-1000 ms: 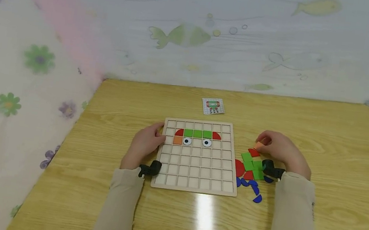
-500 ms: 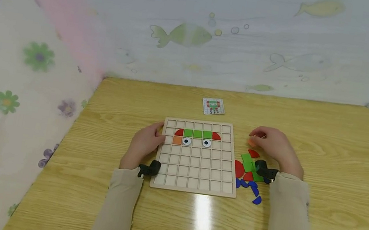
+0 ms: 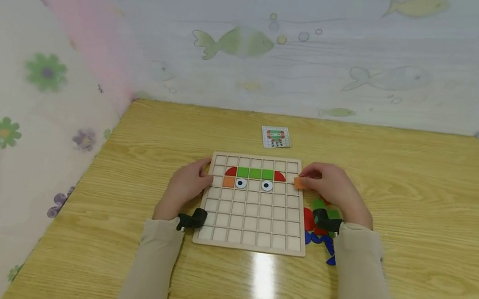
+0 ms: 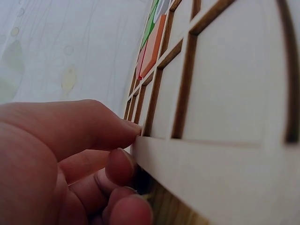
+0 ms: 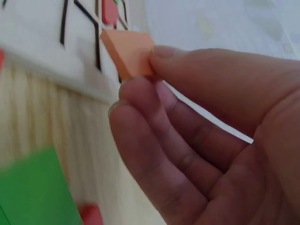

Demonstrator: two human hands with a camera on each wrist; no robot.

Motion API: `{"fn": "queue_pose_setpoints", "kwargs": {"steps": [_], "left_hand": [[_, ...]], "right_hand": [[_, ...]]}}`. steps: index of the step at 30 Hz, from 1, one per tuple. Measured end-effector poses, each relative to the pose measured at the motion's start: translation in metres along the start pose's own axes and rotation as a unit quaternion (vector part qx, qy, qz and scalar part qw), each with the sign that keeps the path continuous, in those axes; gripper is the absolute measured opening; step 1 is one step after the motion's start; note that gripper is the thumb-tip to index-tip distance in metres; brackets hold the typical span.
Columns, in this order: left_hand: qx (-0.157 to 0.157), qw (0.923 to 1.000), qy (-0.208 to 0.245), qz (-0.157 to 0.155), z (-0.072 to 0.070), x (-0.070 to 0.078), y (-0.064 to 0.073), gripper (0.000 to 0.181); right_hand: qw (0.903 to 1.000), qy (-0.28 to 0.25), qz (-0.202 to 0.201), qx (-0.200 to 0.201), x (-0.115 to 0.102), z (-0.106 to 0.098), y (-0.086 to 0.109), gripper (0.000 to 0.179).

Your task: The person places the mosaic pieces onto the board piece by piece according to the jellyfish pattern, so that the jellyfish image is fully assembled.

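judged it best to hold the orange tile level, square it to the grid board and lower it without nudging the eye discs. my right grip was nearly closed, thumb and fingertips pinching the tile, which hung over the board's right edge. my left grip pinched the board's left edge, probably for steadiness.

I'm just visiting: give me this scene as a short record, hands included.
Left hand: holds the left edge of the grid board
Right hand: pinches an orange tile near the board's right edge
On board: green squares, red rounded pieces, one orange square, two eye discs
Right of board: loose pieces in red, green, blue
Beyond board: picture card
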State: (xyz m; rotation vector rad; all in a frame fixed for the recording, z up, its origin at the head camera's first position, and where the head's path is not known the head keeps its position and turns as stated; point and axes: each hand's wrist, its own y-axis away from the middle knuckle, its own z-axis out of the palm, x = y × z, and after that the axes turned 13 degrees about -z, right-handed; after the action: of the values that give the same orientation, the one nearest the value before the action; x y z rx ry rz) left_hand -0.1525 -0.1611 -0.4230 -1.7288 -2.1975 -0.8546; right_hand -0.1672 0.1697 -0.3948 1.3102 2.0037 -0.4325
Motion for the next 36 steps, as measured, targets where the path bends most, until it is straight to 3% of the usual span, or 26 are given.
{"fn": "queue_pose_setpoints", "kwargs": {"steps": [7, 22, 36], "left_hand": [[-0.002, 1.0000, 0.003, -0.005, 0.000, 0.000, 0.000, 0.054], [-0.006, 0.9999, -0.007, -0.006, 0.000, -0.001, -0.001, 0.055], [-0.006, 1.0000, -0.006, -0.004, -0.002, 0.002, 0.001, 0.055]], "right_hand": [[0.9988, -0.003, -0.049, -0.004, -0.011, 0.015, -0.009, 0.015], [0.9959, 0.053, -0.072, -0.008, -0.021, 0.034, -0.018, 0.008], [0.9975, 0.053, -0.044, -0.013, -0.015, 0.014, -0.007, 0.023]]}}
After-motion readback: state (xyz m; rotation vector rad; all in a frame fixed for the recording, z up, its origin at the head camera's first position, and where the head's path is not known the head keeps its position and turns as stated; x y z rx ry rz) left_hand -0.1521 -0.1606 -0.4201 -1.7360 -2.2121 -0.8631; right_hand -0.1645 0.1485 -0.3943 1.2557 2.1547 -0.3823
